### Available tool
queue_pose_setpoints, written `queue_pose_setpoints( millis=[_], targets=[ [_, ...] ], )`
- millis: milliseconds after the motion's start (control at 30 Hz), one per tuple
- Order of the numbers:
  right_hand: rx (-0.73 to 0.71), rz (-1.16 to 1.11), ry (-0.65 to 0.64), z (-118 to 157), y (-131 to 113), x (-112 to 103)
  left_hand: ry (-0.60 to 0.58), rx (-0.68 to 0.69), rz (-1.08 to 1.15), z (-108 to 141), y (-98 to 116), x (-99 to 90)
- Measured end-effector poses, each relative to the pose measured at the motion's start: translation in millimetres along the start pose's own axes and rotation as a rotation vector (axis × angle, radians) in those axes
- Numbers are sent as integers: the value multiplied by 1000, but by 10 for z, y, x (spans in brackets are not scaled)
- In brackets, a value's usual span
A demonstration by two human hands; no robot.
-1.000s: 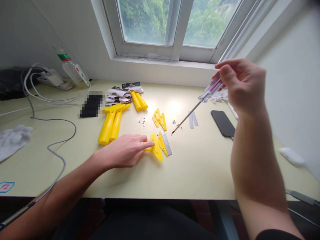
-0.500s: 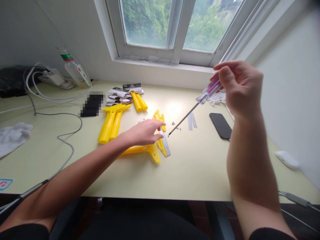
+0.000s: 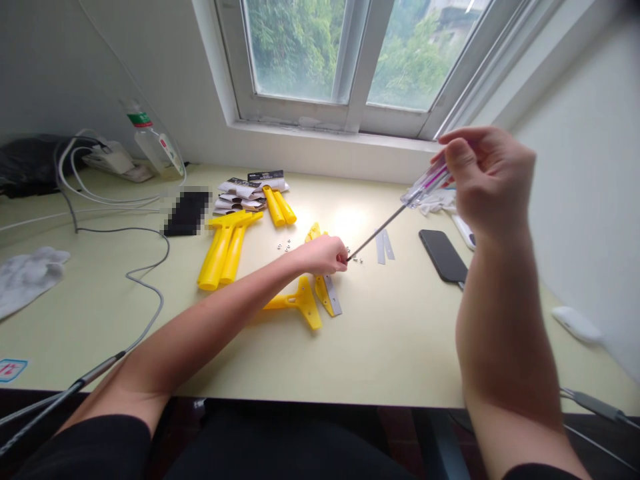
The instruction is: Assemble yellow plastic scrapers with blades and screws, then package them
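My right hand point(image 3: 487, 177) is raised and wrapped around the clear and purple handle of a screwdriver point(image 3: 379, 232), whose shaft slants down to the left. At its tip my left hand point(image 3: 326, 255) is closed in a pinch; whatever lies between those fingertips is hidden. Beside and partly under the left hand are yellow plastic blade holders point(image 3: 313, 232) and a yellow piece with a grey blade point(image 3: 334, 297) on it. A yellow scraper handle point(image 3: 306, 303) lies just in front of the left wrist. Small screws point(image 3: 358, 260) are scattered to the right of the fingertips.
Two loose blades point(image 3: 385, 247) and a black phone point(image 3: 443, 255) lie to the right. Yellow scraper handles point(image 3: 220, 250), yellow sleeves point(image 3: 279, 205) and packaging cards point(image 3: 240, 190) are at the back left. A grey cable point(image 3: 161, 287), a cloth point(image 3: 33, 280) and a bottle point(image 3: 157, 147) occupy the left.
My left hand has moved right to the screwdriver tip, its fingers closing from apart into a pinch. The tip, which had a small metal piece on it, has shifted slightly right and up.
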State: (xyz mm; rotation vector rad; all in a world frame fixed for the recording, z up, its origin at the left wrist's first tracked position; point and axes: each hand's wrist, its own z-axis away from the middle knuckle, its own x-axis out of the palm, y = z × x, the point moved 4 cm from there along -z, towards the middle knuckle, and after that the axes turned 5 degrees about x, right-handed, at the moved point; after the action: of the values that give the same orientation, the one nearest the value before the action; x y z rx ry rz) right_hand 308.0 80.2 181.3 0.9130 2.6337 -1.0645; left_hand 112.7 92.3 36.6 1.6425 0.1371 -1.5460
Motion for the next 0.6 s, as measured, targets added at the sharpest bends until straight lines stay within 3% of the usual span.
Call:
queue_pose_setpoints(
  millis=[200, 300, 367, 467, 600],
  targets=[
    [-56, 87, 83, -1, -38, -124, 107, -73, -204, -287, 26, 10],
    [-78, 96, 109, 4, -70, -121, 131, -70, -238, -280, 42, -25],
    [-86, 74, 135, 14, -102, -110, 159, -59, -245, -128, 63, -67],
    [-82, -53, 103, 45, -158, -66, 214, -65, -263, 326, 91, -103],
    [17, -157, -135, 118, -240, 113, 142, -113, -285, 1049, 75, 26]
  ],
)
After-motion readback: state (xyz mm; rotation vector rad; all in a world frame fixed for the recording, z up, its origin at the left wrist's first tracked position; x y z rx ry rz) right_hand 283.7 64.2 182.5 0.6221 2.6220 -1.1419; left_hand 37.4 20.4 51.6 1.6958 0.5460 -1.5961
